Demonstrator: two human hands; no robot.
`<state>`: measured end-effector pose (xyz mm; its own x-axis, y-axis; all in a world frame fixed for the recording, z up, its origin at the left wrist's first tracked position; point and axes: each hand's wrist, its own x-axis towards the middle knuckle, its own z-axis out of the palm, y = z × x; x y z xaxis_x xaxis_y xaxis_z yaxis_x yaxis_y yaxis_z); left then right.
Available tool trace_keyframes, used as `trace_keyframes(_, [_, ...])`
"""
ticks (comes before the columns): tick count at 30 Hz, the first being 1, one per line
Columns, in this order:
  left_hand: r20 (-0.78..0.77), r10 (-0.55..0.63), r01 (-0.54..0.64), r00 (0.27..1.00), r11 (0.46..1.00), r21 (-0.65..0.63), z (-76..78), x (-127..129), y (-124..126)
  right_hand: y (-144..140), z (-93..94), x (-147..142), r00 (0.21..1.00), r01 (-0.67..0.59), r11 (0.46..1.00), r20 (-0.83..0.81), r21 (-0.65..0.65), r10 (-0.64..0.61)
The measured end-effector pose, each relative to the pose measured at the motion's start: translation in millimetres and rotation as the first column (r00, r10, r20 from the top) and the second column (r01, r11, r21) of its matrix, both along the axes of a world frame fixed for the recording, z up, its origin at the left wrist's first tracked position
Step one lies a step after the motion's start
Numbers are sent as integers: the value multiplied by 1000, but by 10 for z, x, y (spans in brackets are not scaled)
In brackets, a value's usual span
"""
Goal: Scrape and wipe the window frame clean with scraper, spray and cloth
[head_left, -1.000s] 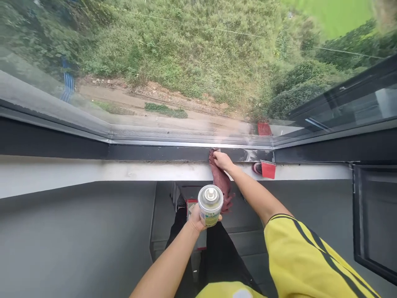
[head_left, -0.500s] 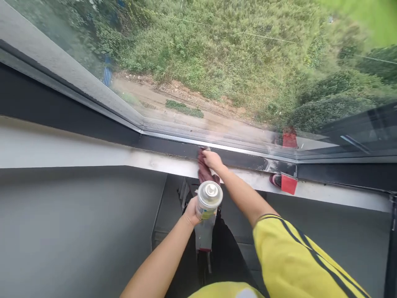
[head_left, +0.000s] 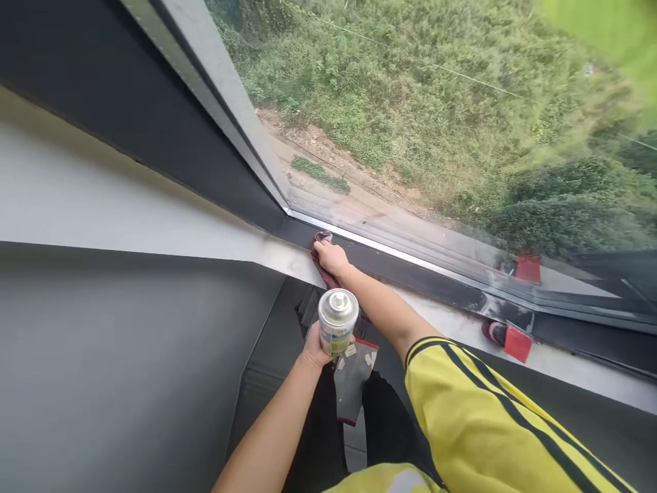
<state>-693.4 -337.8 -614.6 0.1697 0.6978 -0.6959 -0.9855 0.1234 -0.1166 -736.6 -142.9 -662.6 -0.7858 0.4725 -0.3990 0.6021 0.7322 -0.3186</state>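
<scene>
Maroon cloth (head_left: 322,268) pressed on dark window sill (head_left: 410,274).

I see a dark red cloth (head_left: 322,263) under my right hand (head_left: 332,257), on a black window frame (head_left: 410,268) above a white sill (head_left: 287,259). My left hand (head_left: 314,348) grips a silver spray can (head_left: 337,320) with a white and green label. My sleeve (head_left: 493,424) is yellow with black stripes. Far right, a red block (head_left: 517,342) lies on the sill.
</scene>
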Motion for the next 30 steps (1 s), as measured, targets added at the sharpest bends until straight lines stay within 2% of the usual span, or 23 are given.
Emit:
trace_keyframes(5, [-165,120,-134,979,988,-75,-14,-649,-69,-185,-32,-859,998,-7,1000,-62,7,7])
trace_keyframes(8, [-294,176,-221,939,967,-126,22,-940,-106,-305,-50,-1188,993,40,999,-113,8,-39])
trace_keyframes(11, [-350,128,-199,928,964,-175,85,-1008,-154,-345,-37,-1221,985,103,995,-135,-16,-105])
trace_keyframes(13, [-349,67,-142,935,971,-193,112,-905,-195,-315,-20,-1025,985,121,992,-118,-42,-125])
trace_keyframes(16, [-282,-2,-43,959,987,-154,119,-576,-224,-219,4,-423,991,112,993,-70,-23,-114])
trace_keyframes(19, [-138,-161,142,977,981,-134,130,-122,-147,-107,16,395,993,114,993,-11,14,-114])
trace_keyframes(22, [-26,-305,301,952,949,-94,165,377,23,6,-11,1279,989,128,990,71,50,-132])
trace_keyframes(26, [88,-441,444,893,895,-31,183,1024,257,173,-84,2566,967,145,984,197,106,-164])
trace_keyframes(30, [177,-509,515,843,857,12,155,1598,423,311,-96,3838,915,273,946,256,172,-311])
